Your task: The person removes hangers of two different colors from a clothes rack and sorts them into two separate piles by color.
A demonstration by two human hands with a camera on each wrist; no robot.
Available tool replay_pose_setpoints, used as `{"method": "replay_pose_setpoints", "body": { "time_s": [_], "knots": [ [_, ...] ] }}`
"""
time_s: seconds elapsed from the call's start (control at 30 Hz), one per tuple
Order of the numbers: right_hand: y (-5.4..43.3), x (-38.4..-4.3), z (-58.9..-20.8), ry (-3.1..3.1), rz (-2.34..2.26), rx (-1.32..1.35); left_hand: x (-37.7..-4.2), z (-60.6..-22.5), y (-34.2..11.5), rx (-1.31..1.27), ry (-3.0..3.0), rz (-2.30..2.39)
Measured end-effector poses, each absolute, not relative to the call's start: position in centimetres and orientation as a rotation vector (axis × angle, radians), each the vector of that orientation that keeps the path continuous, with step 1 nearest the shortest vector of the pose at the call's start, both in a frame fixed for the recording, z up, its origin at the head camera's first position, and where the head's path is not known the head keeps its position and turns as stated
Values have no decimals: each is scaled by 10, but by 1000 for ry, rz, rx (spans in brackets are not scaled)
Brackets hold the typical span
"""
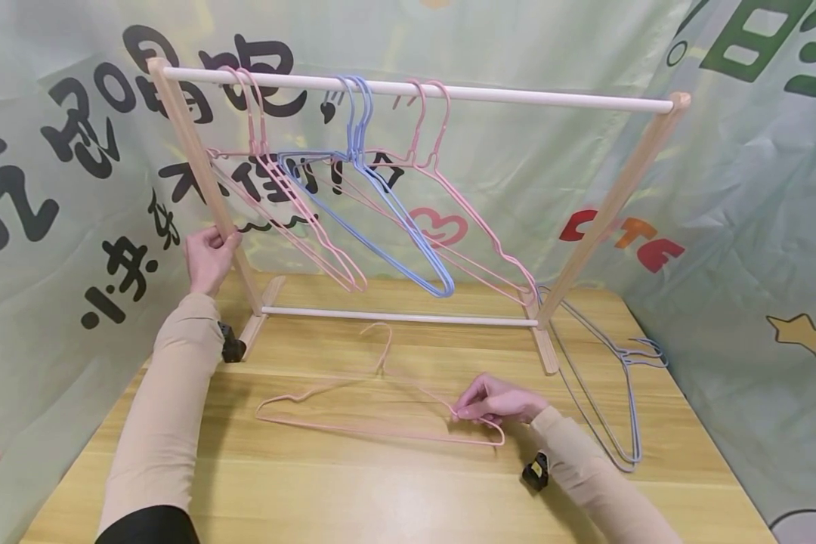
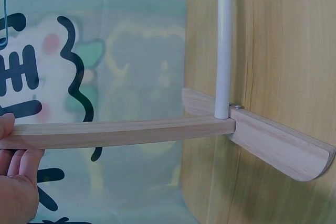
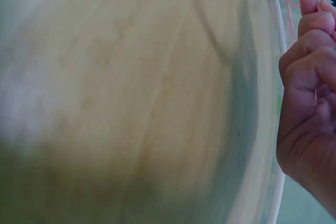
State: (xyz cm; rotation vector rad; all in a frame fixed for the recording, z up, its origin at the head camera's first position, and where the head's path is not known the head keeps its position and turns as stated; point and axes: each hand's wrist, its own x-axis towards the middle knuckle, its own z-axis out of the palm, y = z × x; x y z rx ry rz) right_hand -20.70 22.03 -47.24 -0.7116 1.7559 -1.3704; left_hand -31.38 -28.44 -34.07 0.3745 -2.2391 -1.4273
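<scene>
Seems to be at the step of handling one loose pink wire hanger (image 1: 381, 370), with the garment rack steadied. Pinching that hanger near its right shoulder with the curled fingers of the right hand (image 1: 499, 399), low before the rack, hook toward the lower rod (image 1: 408, 316); cannot tell whether touching the tabletop (image 1: 381, 491) or just above. Gripping the left upright (image 1: 190, 143) between thumb and bent fingers of the left hand (image 1: 211, 259). Would likely call next for raising the hook to the top rod (image 1: 544, 96), clear of the blue hangers (image 1: 360, 137). Built of pale, smooth, straight-edged timber, with a round-ended foot (image 2: 283, 142) and slim, white, round rods; bent from thin wire into wide triangles with notched shoulders. Backed by creased, printed cloth (image 1: 734, 227) and set on yellowish wood grain, beside overlapping grey-blue hangers (image 1: 627, 357)
</scene>
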Motion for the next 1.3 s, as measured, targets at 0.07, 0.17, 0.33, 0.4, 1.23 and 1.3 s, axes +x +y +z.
{"method": "replay_pose_setpoints", "body": {
  "time_s": [0.07, 0.17, 0.33, 0.4, 1.23, 1.3],
  "knots": [
    [217, -207, -474, 1776, -1343, -703, -313, -341, -284, 364, -2236, -1421],
    [213, -208, -476, 1802, -1308, -695, -312, -342, -284, 341, -2222, -1415],
    [208, -208, -479, 1819, -1273, -695, -311, -343, -282, 326, -2207, -1415],
    [206, -207, -478, 1822, -1267, -675, -311, -343, -282, 330, -2210, -1414],
    [259, -248, -378, 2111, -2028, -381, -311, -341, -283, 368, -2233, -1422],
    [260, -249, -358, 2054, -2136, -464, -312, -341, -283, 366, -2242, -1422]
  ]
}}
